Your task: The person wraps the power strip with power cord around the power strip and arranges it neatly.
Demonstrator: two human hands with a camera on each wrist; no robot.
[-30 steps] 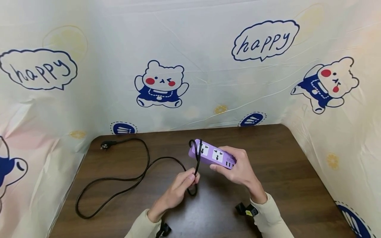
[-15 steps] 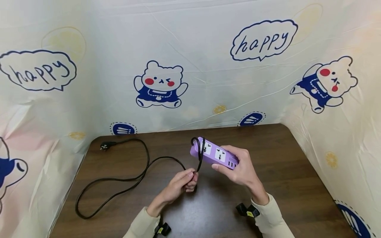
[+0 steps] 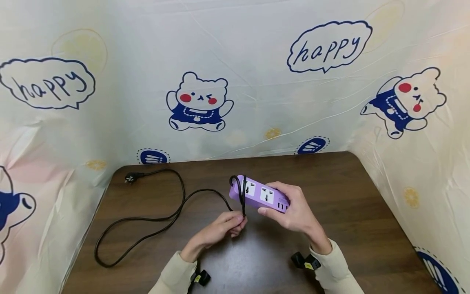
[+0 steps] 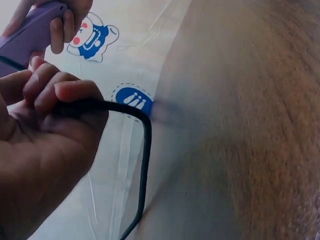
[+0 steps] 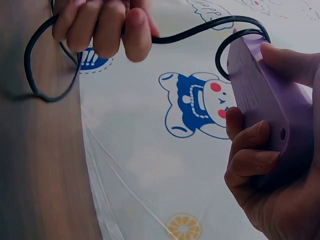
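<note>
Plug [image 3: 134,177] L of pwr strip [image 3: 258,193].

Just one purple plastic power strip [image 3: 258,193], two white square sockets [image 3: 250,188] showing, one long black cable [image 4: 145,160], one black plug [image 3: 133,177] far left. One brown wood-grain worktop [image 3: 361,228], two bare-hand grips [image 3: 219,229] [image 3: 296,208], two cream sleeves [image 3: 174,272] [image 3: 335,265], two black wrist cameras [image 3: 202,278] [image 3: 304,261]. Head view's pale printed sheeting [image 3: 279,94]: two "happy" bubbles [image 3: 47,83] [image 3: 329,47], three blue-clothed bears [image 3: 198,102] [image 3: 405,104] [image 3: 9,208], one cut off left.

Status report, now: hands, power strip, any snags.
Left hand gripping black cord; right hand holding purple power strip. Cord crosses strip's left end. Possible snag: slack cord looped on tabletop, plug near far left corner.
</note>
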